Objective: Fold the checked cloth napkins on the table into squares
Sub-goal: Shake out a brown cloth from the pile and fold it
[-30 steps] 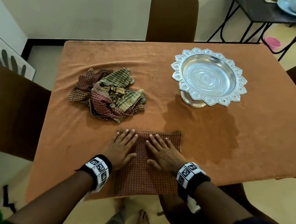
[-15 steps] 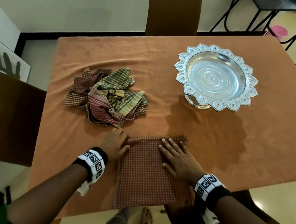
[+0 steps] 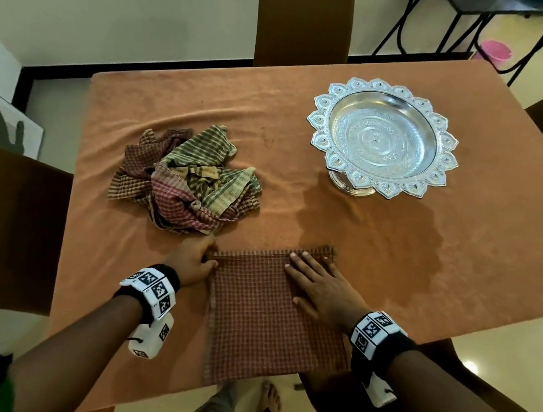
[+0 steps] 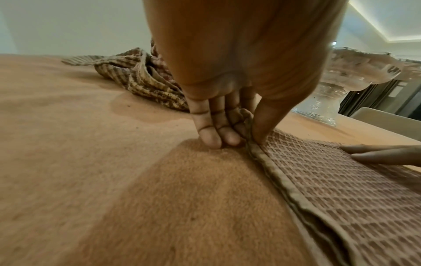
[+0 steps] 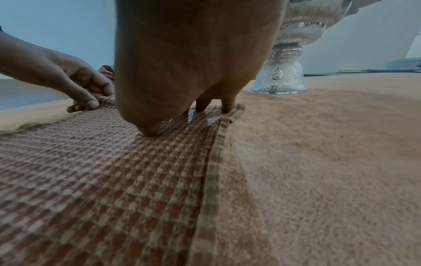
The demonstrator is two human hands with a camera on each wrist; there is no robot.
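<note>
A red-brown checked napkin (image 3: 269, 319) lies folded flat at the table's near edge, its lower part hanging over. My left hand (image 3: 192, 257) pinches the napkin's far left corner (image 4: 249, 136) between thumb and curled fingers. My right hand (image 3: 319, 290) lies flat on the napkin's far right part, fingers straight and spread, pressing near the far edge (image 5: 218, 109). A crumpled heap of several checked napkins (image 3: 187, 177), green, red and brown, sits just beyond my left hand.
A silver pedestal bowl (image 3: 384, 137) with a petal rim stands at the far right on the orange tablecloth (image 3: 394, 256). Brown chairs (image 3: 303, 16) stand around the table. A dark side table and a pink tub (image 3: 494, 50) are at the far right.
Both hands slid apart from the napkin's middle. The left hand went to the far left corner and pinched it. The right hand moved right and stays flat.
</note>
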